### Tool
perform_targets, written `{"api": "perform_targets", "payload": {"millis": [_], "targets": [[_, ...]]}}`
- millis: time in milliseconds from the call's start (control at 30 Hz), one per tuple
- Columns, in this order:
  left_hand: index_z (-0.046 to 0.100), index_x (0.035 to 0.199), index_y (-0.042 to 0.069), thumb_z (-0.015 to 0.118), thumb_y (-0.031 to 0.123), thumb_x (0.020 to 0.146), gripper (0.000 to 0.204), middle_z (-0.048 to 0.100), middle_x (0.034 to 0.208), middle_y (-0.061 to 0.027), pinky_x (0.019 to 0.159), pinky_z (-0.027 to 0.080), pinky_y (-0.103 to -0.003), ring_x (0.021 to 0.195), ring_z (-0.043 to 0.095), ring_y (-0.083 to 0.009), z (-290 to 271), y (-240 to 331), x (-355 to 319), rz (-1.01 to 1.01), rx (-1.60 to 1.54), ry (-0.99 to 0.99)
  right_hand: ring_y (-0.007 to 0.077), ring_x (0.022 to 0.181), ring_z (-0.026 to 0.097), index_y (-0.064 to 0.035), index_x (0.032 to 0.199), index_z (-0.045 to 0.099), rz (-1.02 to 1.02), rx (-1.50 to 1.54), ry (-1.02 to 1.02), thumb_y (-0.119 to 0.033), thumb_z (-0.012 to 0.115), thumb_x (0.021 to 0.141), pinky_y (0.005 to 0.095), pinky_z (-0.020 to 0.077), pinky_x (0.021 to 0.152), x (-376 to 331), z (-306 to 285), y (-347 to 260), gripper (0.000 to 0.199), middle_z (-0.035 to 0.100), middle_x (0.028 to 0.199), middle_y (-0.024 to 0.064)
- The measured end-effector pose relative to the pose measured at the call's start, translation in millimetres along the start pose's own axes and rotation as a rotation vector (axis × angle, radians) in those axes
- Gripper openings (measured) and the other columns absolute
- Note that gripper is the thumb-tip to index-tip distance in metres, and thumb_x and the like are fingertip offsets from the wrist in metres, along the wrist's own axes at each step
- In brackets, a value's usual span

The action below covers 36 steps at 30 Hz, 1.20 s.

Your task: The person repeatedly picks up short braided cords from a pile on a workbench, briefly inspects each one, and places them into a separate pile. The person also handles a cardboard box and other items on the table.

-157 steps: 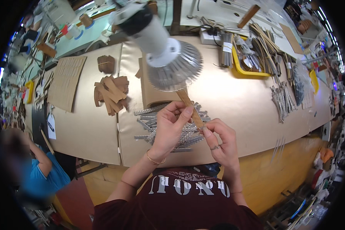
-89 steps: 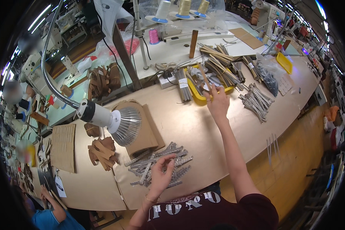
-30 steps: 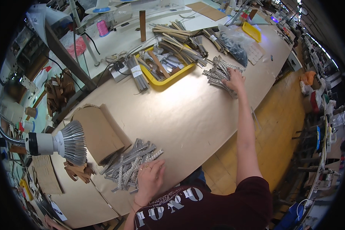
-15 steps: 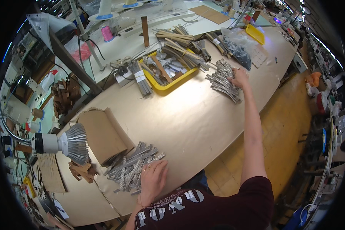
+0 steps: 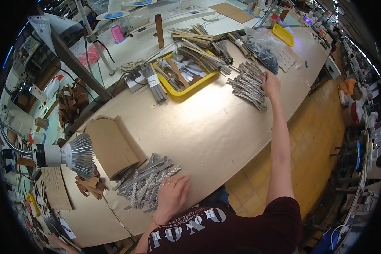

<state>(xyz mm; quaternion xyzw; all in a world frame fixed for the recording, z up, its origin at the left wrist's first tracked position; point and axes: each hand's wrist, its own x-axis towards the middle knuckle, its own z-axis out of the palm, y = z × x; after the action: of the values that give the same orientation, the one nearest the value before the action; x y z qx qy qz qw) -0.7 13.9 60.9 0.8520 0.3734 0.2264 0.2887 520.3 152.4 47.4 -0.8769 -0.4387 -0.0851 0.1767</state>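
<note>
A neat row of grey-and-white braided strips (image 5: 246, 84) lies toward the far right of the paper-covered table. My right hand (image 5: 272, 86), arm stretched out, has its fingers curled at the right-hand ends of these strips, closed on the edge of the row; the fingertips are partly hidden. Nearer me, a loose heap of grey flat and braided strips (image 5: 144, 183) lies criss-crossed. Just right of this heap my left hand (image 5: 173, 195) rests palm down with fingers loosely laid out, holding nothing visible.
A roll of brown paper (image 5: 112, 146) and a lamp head (image 5: 81, 156) stand left of the heap. Behind, a yellow tray (image 5: 186, 92) holds strips and scraps, with strip bundles (image 5: 157, 86) beside it. A plastic bag (image 5: 264, 51) lies beyond the braided row.
My right hand has slid from on top of the braided strips to their right-hand edge. My left hand has shifted slightly right, still beside the heap.
</note>
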Motion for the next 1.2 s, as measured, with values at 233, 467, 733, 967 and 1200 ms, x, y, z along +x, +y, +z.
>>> {"api": "perform_targets", "payload": {"millis": [233, 467, 733, 967, 1200], "targets": [[0.067, 0.109, 0.009, 0.07, 0.009, 0.085, 0.025, 0.068, 0.105, -0.0081, 0.089, 0.045, -0.041, 0.1, 0.064, -0.0284, 0.7, 0.5, 2.4, 0.009, 0.017, 0.01, 0.0325, 0.113, 0.059, -0.0064, 0.114, 0.065, -0.088, -0.028, -0.197, -0.034, 0.069, 0.089, 0.0511, 0.0435, 0.095, -7.1, -1.3, 1.7, 0.038, 0.063, 0.118, 0.0146], [0.067, 0.109, 0.009, 0.07, 0.009, 0.085, 0.025, 0.068, 0.104, -0.0079, 0.089, 0.046, -0.04, 0.099, 0.064, -0.0272, -0.6, 4.1, 2.8, 0.011, 0.043, 0.002, 0.0327, 0.116, 0.059, -0.0038, 0.118, 0.065, -0.102, -0.344, -0.435, -0.039, 0.072, 0.082, 0.0567, 0.0423, 0.099, 15.4, -4.3, -15.0, 0.051, 0.063, 0.121, 0.0192], [0.067, 0.11, 0.009, 0.07, 0.009, 0.085, 0.025, 0.068, 0.105, -0.008, 0.089, 0.046, -0.04, 0.099, 0.064, -0.0265, -2.2, 3.3, -2.2, 0.002, 0.034, 0.005, 0.0363, 0.109, 0.065, 0.0, 0.113, 0.066, -0.083, -0.262, -0.526, -0.036, 0.064, 0.079, 0.0453, 0.0501, 0.095, 37.7, 3.6, -18.8, 0.049, 0.066, 0.117, 0.0244], [0.066, 0.112, 0.01, 0.067, 0.013, 0.087, 0.025, 0.066, 0.107, -0.007, 0.091, 0.044, -0.041, 0.099, 0.063, -0.027, -1.2, -1.9, -5.3, -0.028, 0.026, -0.017, 0.0297, 0.087, 0.068, 0.0024, 0.103, 0.064, -0.001, 0.388, -0.227, -0.027, 0.06, 0.085, 0.0399, 0.0521, 0.08, 26.9, -4.6, 16.2, 0.034, 0.069, 0.095, 0.0209], [0.065, 0.114, 0.011, 0.066, 0.015, 0.089, 0.025, 0.066, 0.109, -0.0064, 0.093, 0.044, -0.042, 0.102, 0.062, -0.0265, 5.6, -4.5, -1.5, 0.028, 0.001, -0.039, 0.0145, 0.075, 0.062, -0.0013, 0.109, 0.06, 0.119, 1.379, -0.058, -0.005, 0.064, 0.087, 0.0281, 0.0493, 0.066, -127.5, 1.3, -54.3, 0.023, 0.065, 0.092, 0.0059]]}}
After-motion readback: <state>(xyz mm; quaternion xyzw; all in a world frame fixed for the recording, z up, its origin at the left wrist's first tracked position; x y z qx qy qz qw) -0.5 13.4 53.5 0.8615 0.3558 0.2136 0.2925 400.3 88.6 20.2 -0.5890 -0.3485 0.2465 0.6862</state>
